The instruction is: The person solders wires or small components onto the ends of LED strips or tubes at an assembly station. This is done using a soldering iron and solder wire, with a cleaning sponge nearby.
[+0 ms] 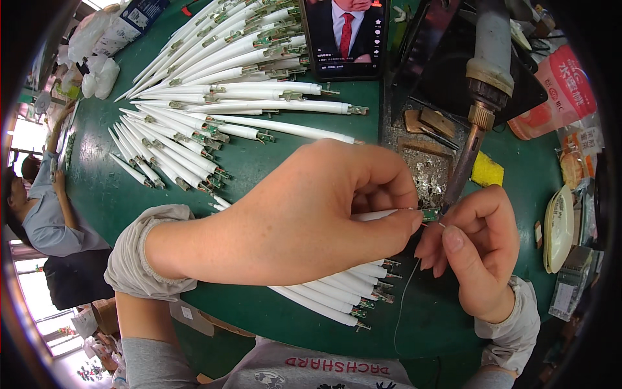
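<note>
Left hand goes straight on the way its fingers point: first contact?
Probably the soldering iron tip, just beyond the white stick that the left hand pinches; the right hand lies close behind. Depth is unclear from one view.

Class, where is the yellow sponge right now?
In the head view, the yellow sponge lies just right of the soldering iron, above the right hand.

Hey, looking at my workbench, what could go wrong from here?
If the long metal soldering iron is hot, its tip could burn the right hand, which is very close. The slim white tube in the left hand might slip, shifting the small green circuit board at its end. The thin grey strand hanging below might snag.
</note>
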A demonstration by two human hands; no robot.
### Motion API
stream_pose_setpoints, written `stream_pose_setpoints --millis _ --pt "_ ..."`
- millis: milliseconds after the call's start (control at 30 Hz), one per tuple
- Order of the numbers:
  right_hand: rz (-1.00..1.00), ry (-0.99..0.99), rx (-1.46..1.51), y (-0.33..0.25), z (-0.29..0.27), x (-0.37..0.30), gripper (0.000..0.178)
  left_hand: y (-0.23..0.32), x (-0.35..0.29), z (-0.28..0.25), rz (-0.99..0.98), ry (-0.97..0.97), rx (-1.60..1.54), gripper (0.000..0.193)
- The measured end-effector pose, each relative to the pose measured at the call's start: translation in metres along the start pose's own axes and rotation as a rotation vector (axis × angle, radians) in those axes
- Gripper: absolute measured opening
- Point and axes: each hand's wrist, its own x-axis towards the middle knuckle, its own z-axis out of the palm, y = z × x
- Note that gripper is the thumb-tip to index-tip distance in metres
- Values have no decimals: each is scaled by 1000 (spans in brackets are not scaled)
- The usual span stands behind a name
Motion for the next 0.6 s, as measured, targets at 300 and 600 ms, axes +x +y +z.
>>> stream_pose_setpoints --millis 300,600 --pt "-50 -10 -20 3 0 1 15 -3 0 1 87 4 -17 9" --pt "-80 16 13 4 3 1 16 -3 0 1 103 6 -62 9"
